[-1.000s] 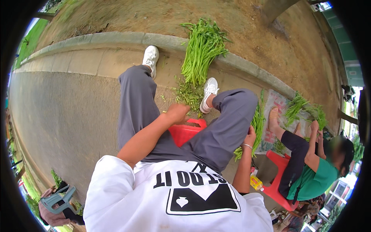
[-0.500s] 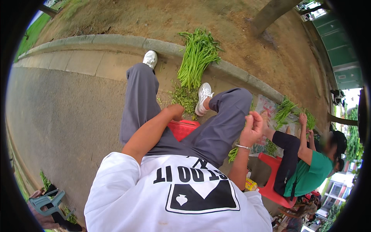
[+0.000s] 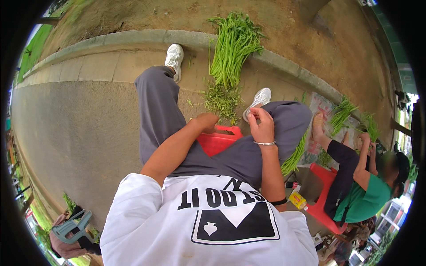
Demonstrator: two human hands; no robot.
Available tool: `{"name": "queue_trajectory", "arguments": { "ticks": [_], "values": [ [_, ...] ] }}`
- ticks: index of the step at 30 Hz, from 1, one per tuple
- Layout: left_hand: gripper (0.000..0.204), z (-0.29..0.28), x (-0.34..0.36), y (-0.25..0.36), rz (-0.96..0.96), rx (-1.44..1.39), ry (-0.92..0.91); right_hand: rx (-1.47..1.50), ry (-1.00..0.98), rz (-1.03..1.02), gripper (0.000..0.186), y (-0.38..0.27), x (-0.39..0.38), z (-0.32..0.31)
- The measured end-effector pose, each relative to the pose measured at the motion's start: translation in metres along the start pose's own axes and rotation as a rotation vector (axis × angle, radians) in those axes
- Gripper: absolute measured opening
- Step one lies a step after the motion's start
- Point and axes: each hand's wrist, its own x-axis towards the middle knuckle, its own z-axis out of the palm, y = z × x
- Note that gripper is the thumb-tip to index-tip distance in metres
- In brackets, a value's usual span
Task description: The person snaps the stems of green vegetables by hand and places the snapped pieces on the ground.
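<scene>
My left hand (image 3: 206, 123) is curled at the front edge of the red plastic stool (image 3: 219, 141) between my knees; its fingertips are hidden. Over my right thigh, my right hand (image 3: 262, 127), with a silver bracelet at the wrist, has bent fingers drawn toward the thumb. Anything pinched there is too small to make out. Beyond both hands, torn green leaf bits (image 3: 222, 99) lie scattered on the pavement. A large bundle of long-stemmed leafy greens (image 3: 233, 53) leans over the kerb. More green stems (image 3: 295, 155) lie beside my right thigh.
A person in a green top (image 3: 366, 195) sits at right on a red chair (image 3: 321, 190), handling greens (image 3: 370, 126). A plastic sheet (image 3: 321, 106) lies by the kerb (image 3: 275, 64). A yellow bottle (image 3: 297, 201) stands nearby. A grey-green stool (image 3: 73, 228) is at lower left.
My right hand has moved left, from beyond my right knee to over the thigh. My left hand stays by the stool. My right knee has swung outward, and the view has shifted slightly.
</scene>
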Motion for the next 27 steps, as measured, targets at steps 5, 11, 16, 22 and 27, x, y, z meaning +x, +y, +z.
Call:
{"name": "queue_trajectory", "arguments": {
  "ticks": [5,11,16,22,27],
  "values": [
    [0.043,-0.031,0.014,-0.008,0.141,0.059,-0.108,0.095,-0.099,0.131,0.015,0.011,0.009,0.016],
    [0.041,-0.156,0.031,-0.019,0.048,0.105,0.144,-0.024,-0.341,0.171,0.023,0.013,0.024,0.031],
    [0.040,-0.232,0.057,-0.066,-0.033,0.162,0.338,0.028,-0.318,0.323,0.028,0.027,0.060,0.062],
    [0.036,-0.287,0.028,-0.062,-0.028,0.177,0.677,0.087,-0.143,0.530,0.048,0.110,0.089,0.140],
    [0.038,-0.300,-0.005,-0.076,-0.087,0.143,0.851,0.131,0.072,0.701,0.076,0.145,0.125,0.208]
  ]
}}
